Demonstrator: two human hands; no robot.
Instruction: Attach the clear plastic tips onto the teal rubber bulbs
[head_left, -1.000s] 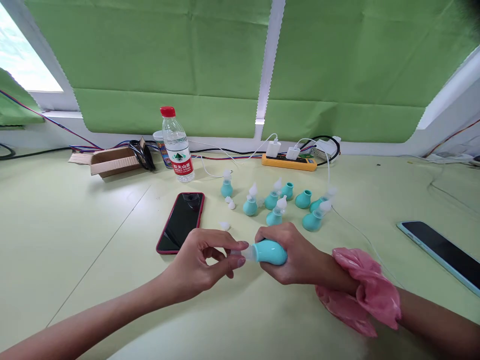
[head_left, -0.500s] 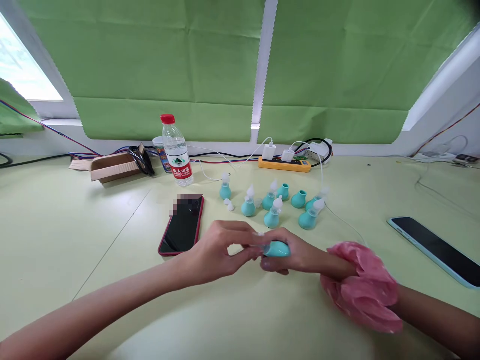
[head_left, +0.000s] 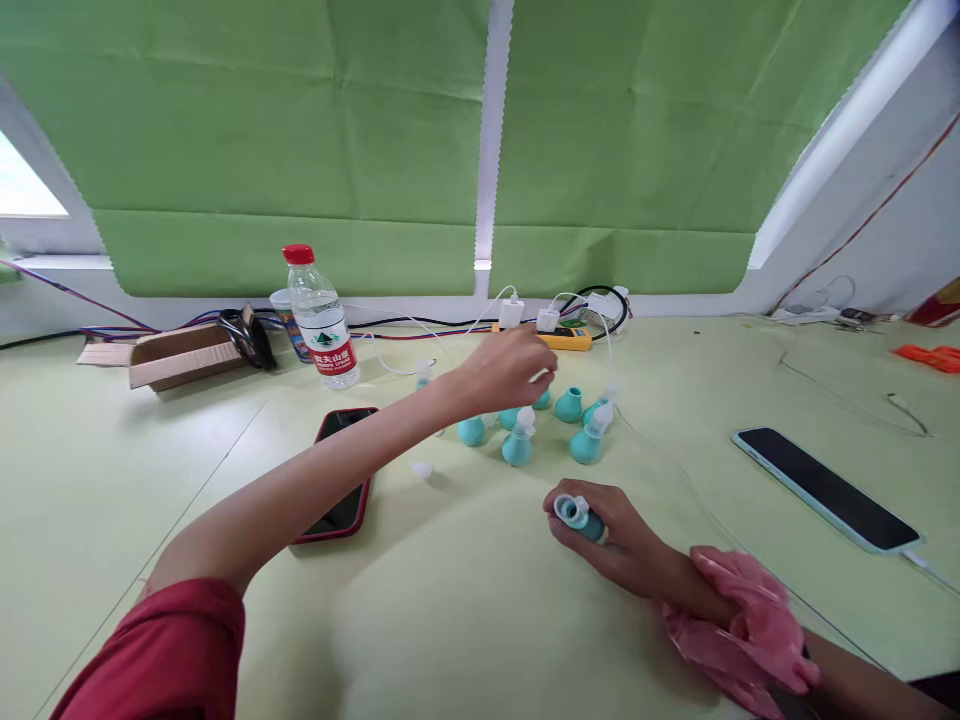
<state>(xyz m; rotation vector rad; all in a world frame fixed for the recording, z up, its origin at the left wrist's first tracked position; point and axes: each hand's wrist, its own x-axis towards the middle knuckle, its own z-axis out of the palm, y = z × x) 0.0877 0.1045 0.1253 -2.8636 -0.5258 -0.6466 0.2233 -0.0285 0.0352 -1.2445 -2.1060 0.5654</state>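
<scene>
My right hand [head_left: 600, 530] rests low on the desk [head_left: 480, 620], its grip clenched around a teal bulb [head_left: 579, 516]. My left hand [head_left: 504, 370] reaches above the cluster of teal bulbs [head_left: 517, 447], fingers curled; I cannot tell whether its grip holds anything.

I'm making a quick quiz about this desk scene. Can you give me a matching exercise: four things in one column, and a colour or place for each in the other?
1. water bottle
2. right hand
3. cardboard box
4. left hand

a. lying open at far left
b. red cap
c. holds a teal bulb
d. reaching out above the group of teal bulbs

Pairs: 1-b, 2-c, 3-a, 4-d
</scene>
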